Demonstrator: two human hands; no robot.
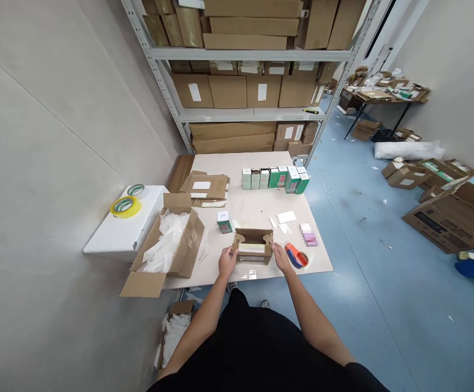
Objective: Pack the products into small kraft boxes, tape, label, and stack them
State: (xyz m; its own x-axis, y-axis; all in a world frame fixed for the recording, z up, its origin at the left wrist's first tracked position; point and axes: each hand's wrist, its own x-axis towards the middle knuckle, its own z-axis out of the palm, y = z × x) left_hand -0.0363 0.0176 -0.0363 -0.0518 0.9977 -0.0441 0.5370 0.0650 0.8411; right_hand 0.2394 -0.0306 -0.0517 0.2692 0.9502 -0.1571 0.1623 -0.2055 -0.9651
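Between my two hands an open cardboard box point(253, 259) stands at the front edge of the table, its inside facing up and a pale label on its near side. My left hand point(228, 262) grips its left end, and my right hand point(280, 257) grips the right end. Just behind the box on the left is a small green and white carton point(224, 222). A red and blue tape dispenser point(296, 256) lies to the right of my right hand. The box's contents, if any, are hard to make out.
Several green and white cartons point(275, 178) line the table's back right. Flattened cardboard point(205, 187) lies at back left. A large carton with white packing material point(165, 242) stands left, near yellow tape point(125, 207). Paper slips point(286, 216) lie right. Shelving point(253, 115) rises behind.
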